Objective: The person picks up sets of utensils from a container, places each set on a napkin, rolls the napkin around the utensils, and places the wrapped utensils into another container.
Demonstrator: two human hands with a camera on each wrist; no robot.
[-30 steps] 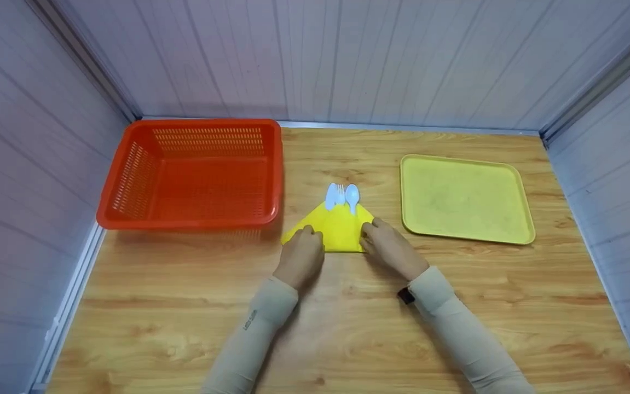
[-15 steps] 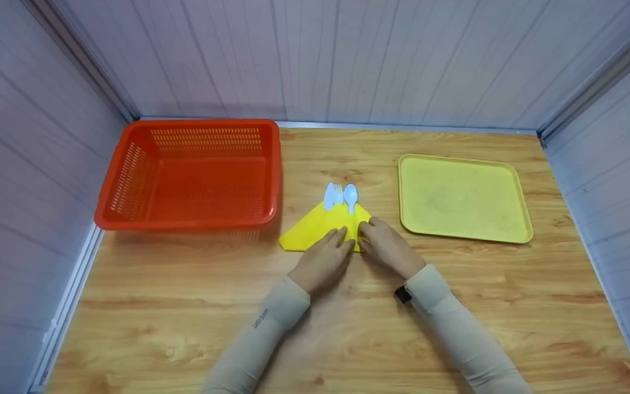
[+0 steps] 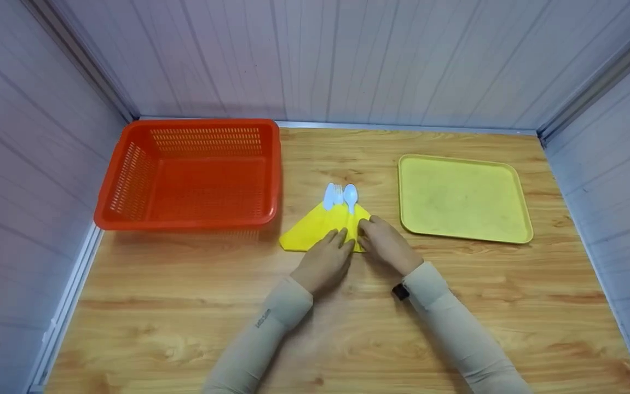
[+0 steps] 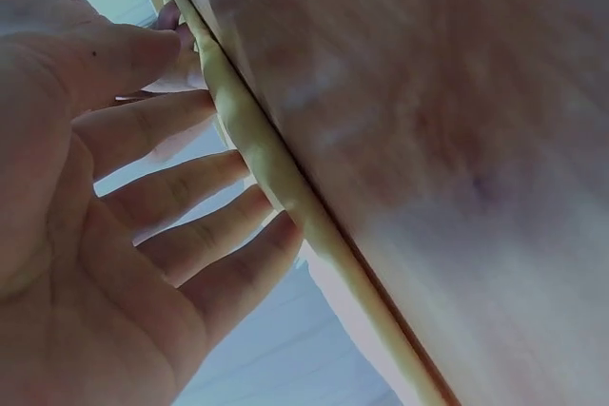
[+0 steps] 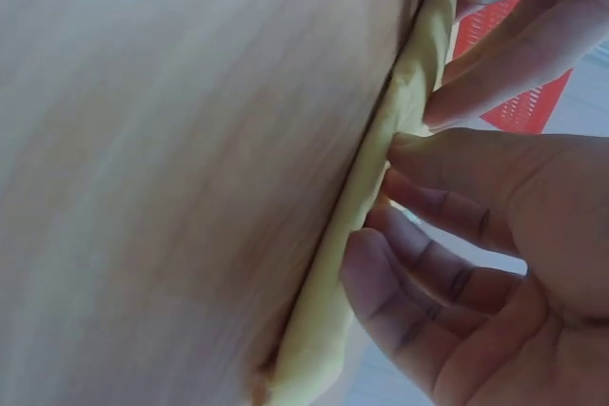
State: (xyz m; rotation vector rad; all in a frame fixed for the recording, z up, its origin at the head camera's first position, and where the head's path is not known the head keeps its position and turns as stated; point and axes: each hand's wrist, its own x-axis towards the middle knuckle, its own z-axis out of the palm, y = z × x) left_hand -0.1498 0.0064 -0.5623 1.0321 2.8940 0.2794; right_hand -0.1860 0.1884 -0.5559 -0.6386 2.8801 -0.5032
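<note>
A folded yellow napkin [image 3: 306,232] lies in mid-table in the head view. From its upper edge stick out a pale plastic knife [image 3: 329,197], a fork [image 3: 339,193] and a spoon [image 3: 351,195], side by side; their handles are hidden in the napkin. My left hand [image 3: 323,260] presses the napkin's near middle with fingers stretched out, fingertips on the cloth in the left wrist view. To its right, my right hand [image 3: 388,243] pinches the napkin's right part, its thumb [image 5: 447,159] and curled fingers at the fold. The right hand covers some of the napkin's right side.
An orange-red slotted basket [image 3: 189,223] stands at the back left with nothing in it. A yellow tray [image 3: 465,200] lies on the right of the wooden table [image 3: 145,317]. Panel walls [image 3: 315,60] close off the back and both sides.
My left hand has moved right from the napkin's left part to its middle, and its fingers have straightened. The right hand stays at the right part, nearly still.
</note>
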